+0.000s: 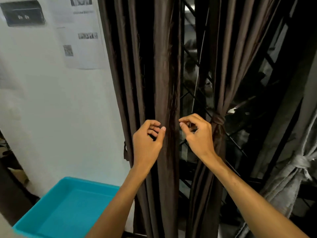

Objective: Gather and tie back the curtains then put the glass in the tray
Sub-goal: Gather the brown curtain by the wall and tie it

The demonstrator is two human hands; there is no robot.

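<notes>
A dark brown left curtain (161, 69) hangs loose in straight folds in front of the window. The right brown curtain (223, 66) is gathered and bound by a brown tie (217, 120). My left hand (147, 140) is raised in front of the loose curtain with its fingers curled and nothing visibly in them. My right hand (197, 134) hovers at the curtain's right edge, fingers curled, thumb and forefinger close together. A turquoise tray (56, 191) sits at the lower left with nothing in it. No glass is in view.
A black window grille (190, 93) shows between the curtains. A grey curtain (291, 177), tied with a knot, hangs at the far right. The white wall (60, 117) on the left carries printed papers (82, 33) and a dark box (22, 12).
</notes>
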